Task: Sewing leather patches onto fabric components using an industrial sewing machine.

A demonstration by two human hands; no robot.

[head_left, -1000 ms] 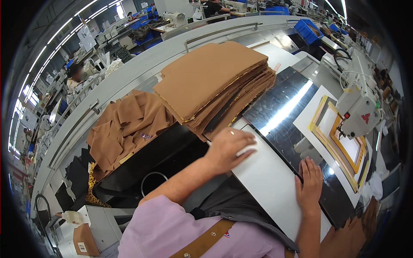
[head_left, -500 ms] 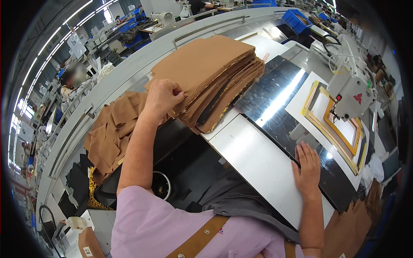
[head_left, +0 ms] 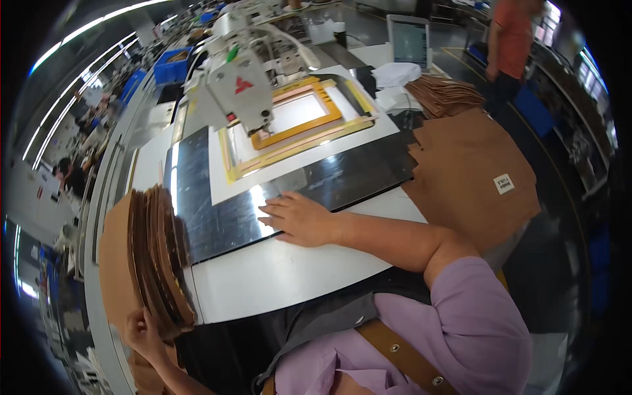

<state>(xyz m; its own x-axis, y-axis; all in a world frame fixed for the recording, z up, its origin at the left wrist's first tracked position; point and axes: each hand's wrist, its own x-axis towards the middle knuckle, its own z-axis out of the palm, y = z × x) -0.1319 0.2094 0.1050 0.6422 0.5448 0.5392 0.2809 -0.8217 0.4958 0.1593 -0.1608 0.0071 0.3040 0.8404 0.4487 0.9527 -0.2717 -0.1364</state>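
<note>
My left hand (head_left: pixel 142 334) is at the near end of a thick stack of brown leather-like panels (head_left: pixel 116 260) on the left. Its fingers are curled together at the edge of the top panel; what they pinch, if anything, is too small to make out. My right hand (head_left: pixel 299 220) lies palm down with fingers apart on a shiny black plate (head_left: pixel 342 181). Beyond it on that plate is a white sheet (head_left: pixel 227 189) with a yellow-edged frame and a smaller orange frame (head_left: pixel 329 117). A sewing machine head (head_left: pixel 238 92) stands over the orange frame's left side.
Brown panels with a white label (head_left: pixel 474 174) lie to the right, with more folded brown pieces (head_left: pixel 447 94) behind. White cloth (head_left: pixel 396 76) and a laptop-like screen (head_left: pixel 409 43) are farther back. A blue bin (head_left: pixel 172 64) is at the far left. A person (head_left: pixel 512 39) stands at the far right.
The view has turned right, so the stack now appears at the left and the machine near the centre. My right hand has moved farther onto the black plate. My left hand stays by the stack.
</note>
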